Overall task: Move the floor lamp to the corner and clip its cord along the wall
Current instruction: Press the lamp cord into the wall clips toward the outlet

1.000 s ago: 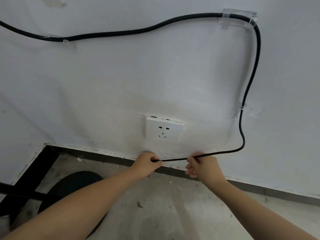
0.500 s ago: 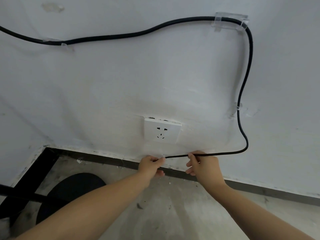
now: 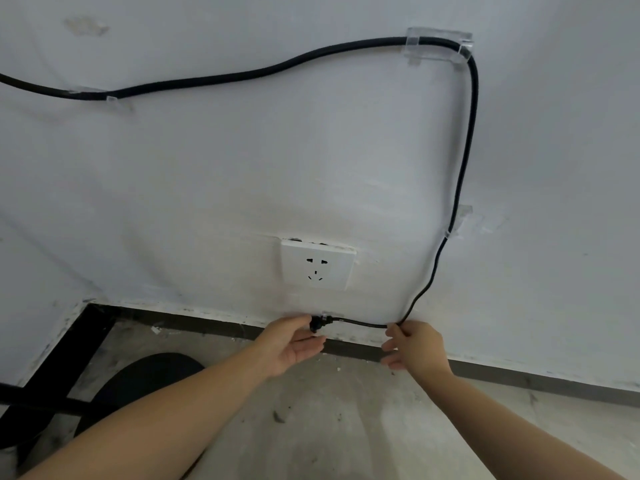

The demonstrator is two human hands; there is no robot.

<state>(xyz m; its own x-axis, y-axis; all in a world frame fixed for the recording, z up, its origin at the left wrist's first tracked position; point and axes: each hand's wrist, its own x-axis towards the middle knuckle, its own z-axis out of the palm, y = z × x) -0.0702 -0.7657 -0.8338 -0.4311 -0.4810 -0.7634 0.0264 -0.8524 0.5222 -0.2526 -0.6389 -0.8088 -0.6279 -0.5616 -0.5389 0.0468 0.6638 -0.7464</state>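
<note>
A black cord (image 3: 460, 174) runs along the white wall from the left edge, through a clear clip (image 3: 110, 98), a large clear clip (image 3: 438, 46) at the top right, then down past a small clip (image 3: 453, 226). Its end bends left just above the skirting through a small clear clip (image 3: 325, 315) below the white socket (image 3: 317, 266). The black plug (image 3: 316, 323) sits at that clip. My left hand (image 3: 294, 344) touches the plug with fingers loosely apart. My right hand (image 3: 417, 346) pinches the cord at its bend. The lamp's round black base (image 3: 149, 375) lies at lower left.
A dark skirting strip (image 3: 519, 374) runs along the foot of the wall. The room corner is at the left, where a black bar (image 3: 69, 351) follows the side wall. The floor is bare grey concrete (image 3: 346, 427) with small debris.
The cord's end has been drawn left into the small clip under the socket, and the plug now shows. My left hand has opened. My right hand moved right along the cord.
</note>
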